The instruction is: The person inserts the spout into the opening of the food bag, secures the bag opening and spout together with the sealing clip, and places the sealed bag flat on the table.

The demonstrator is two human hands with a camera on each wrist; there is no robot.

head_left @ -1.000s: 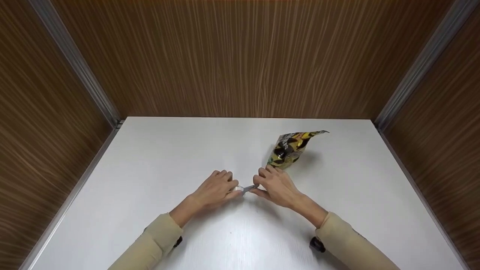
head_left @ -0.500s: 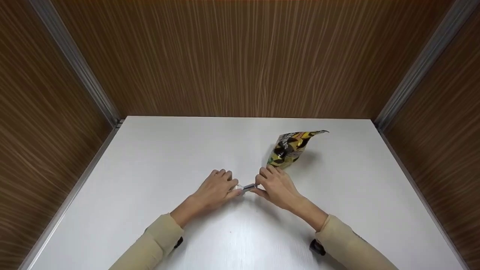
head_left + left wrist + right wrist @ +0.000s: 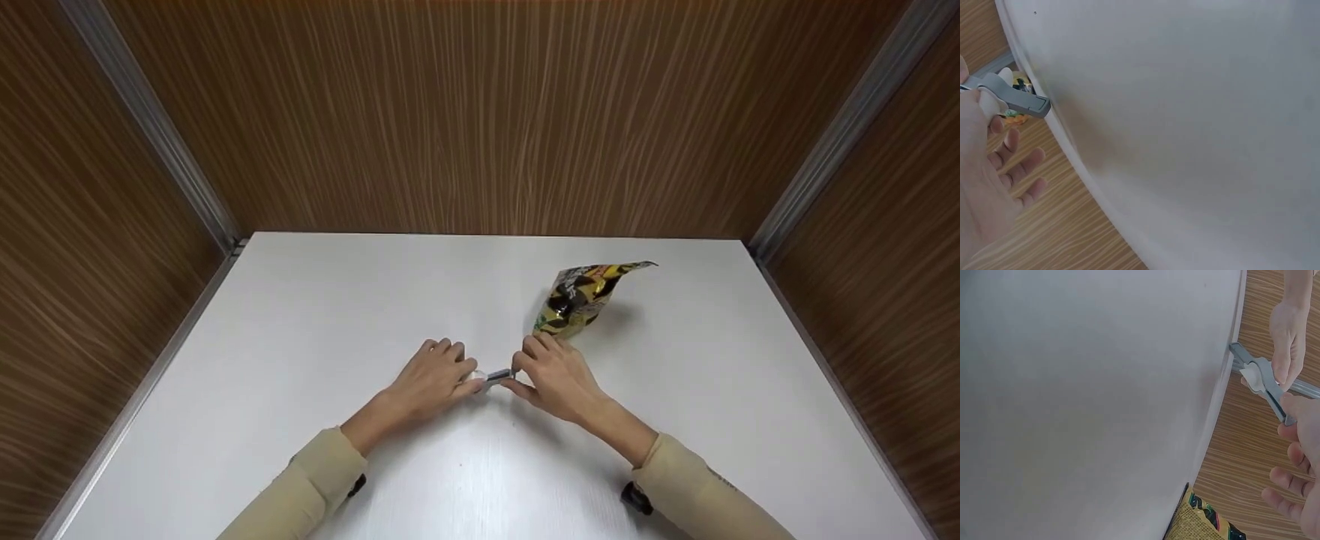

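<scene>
Pinching one grey clip (image 3: 497, 375) from both ends: left hand (image 3: 431, 382) on its white end, right hand (image 3: 551, 373) on the other, low over the table (image 3: 300, 337) near its middle. Just beyond the right fingers, a crumpled snack bag (image 3: 581, 298).

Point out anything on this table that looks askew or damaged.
Only the snack bag: it stands crumpled, its open top twisted to one side. The grey clip pinched between left hand and right hand looks intact.
</scene>
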